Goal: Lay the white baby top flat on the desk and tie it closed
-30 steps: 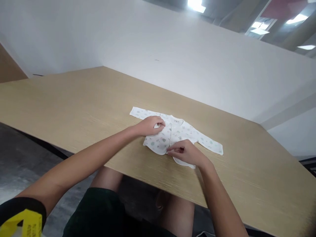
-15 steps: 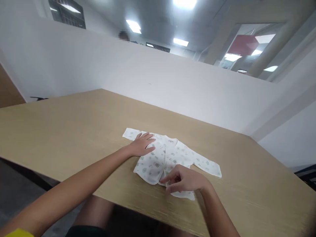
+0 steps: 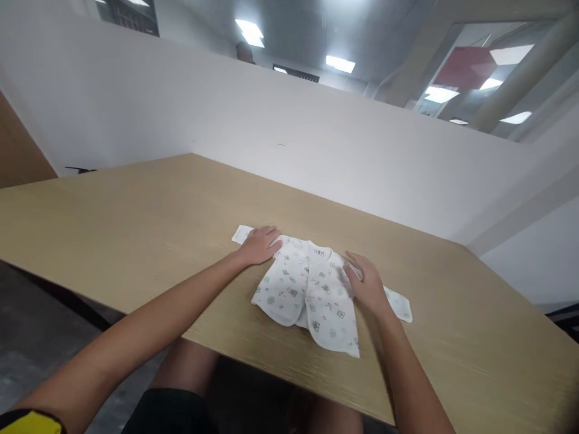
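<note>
A small white baby shirt [image 3: 307,295] with a pale printed pattern lies spread face up on the wooden table [image 3: 136,217]. My left hand [image 3: 260,244] rests flat and open on its left sleeve and shoulder. My right hand [image 3: 368,283] lies flat and open on the right shoulder, covering part of the right sleeve. Both sleeve ends stick out past my hands. The shirt's front flaps lie smooth toward the near table edge.
White partition walls [image 3: 316,150] close the table on the far side and right. The near table edge runs just below the shirt, with my knees under it. The top of a person's head [image 3: 245,52] shows above the far partition.
My right hand left the shirt's lower hem, where it was pinched, and moved up onto the right shoulder, now flat. The left hand shifted slightly outward along the sleeve. The hem now lies spread.
</note>
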Demonstrator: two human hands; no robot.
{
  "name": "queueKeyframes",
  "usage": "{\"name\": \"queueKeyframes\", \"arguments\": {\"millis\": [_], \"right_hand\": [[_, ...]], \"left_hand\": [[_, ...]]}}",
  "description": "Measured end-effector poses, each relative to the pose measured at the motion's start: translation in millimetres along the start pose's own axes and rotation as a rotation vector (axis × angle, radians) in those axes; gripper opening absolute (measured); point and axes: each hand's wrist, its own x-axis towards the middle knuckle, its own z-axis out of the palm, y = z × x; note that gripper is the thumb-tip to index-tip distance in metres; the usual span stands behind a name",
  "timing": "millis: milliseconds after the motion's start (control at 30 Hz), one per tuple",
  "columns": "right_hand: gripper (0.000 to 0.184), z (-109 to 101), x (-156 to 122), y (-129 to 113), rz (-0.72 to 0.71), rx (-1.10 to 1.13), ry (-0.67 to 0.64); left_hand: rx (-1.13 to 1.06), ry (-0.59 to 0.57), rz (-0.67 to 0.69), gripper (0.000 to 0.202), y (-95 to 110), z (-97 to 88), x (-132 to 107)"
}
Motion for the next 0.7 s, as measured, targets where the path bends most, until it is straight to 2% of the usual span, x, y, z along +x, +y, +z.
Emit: {"name": "queueKeyframes", "arguments": {"millis": [67,133,200,267,367,433,500,567,633,700], "right_hand": [[0.070,3,8,27,0.229,-0.295,-0.109],[0.070,6,14,46,0.336,-0.487,-0.244],[0.069,8,19,57,0.332,-0.571,-0.311],[0.070,4,22,65,0.320,-0.588,-0.326],[0.069,-9,25,79,0.388,-0.600,-0.331],[0.069,-17,23,88,0.442,-0.626,-0.286],[0.073,-21,19,91,0.422,-0.636,-0.153],[0.080,-17,15,87,0.303,-0.561,-0.026],[0.083,-7,13,76,0.170,-0.448,-0.043],[0.081,3,12,65,0.118,-0.408,-0.176]], "left_hand": [[0.046,-0.047,-0.072,0.065,-6,-1.1,2],[0.099,-0.128,-0.127,0.070,-12,-2.6,3],[0.136,-0.196,-0.161,0.075,-17,-4.5,2],[0.151,-0.234,-0.183,0.081,-23,-6.7,2],[0.167,-0.251,-0.225,0.089,-29,-9.9,3],[0.180,-0.233,-0.253,0.087,-30,-11.6,5],[0.168,-0.197,-0.240,0.085,-26,-12.6,7],[0.116,-0.165,-0.183,0.086,-19,-12.4,7],[0.059,-0.173,-0.118,0.088,-12,-10.4,6],[0.052,-0.220,-0.073,0.088,-8,-6.9,4]]}}
